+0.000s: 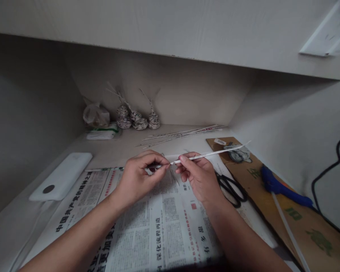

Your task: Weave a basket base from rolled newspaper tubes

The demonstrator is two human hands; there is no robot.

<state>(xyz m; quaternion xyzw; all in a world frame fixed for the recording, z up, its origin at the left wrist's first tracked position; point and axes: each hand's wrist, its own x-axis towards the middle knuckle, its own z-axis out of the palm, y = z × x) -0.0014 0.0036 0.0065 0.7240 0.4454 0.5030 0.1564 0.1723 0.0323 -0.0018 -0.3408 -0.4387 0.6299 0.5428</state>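
Between my two hands runs a thin rolled paper stick, pale, its tapered far end pointing up to the right. My left hand pinches one end between thumb and fingertips; a darker length of the stick shows behind those fingers. With thumb and forefinger, my right hand grips it just right of a narrow spot that lies between the hands. Both hands hover over a spread newspaper. Black-handled scissors lie beside my right wrist, their blades hidden.
Several loose paper sticks lie behind my hands, near three woven gourd shapes. A white power bank with a cable sits left. On cardboard at the right rests a blue glue gun with a white glue stick. A plastic bag stands back left.
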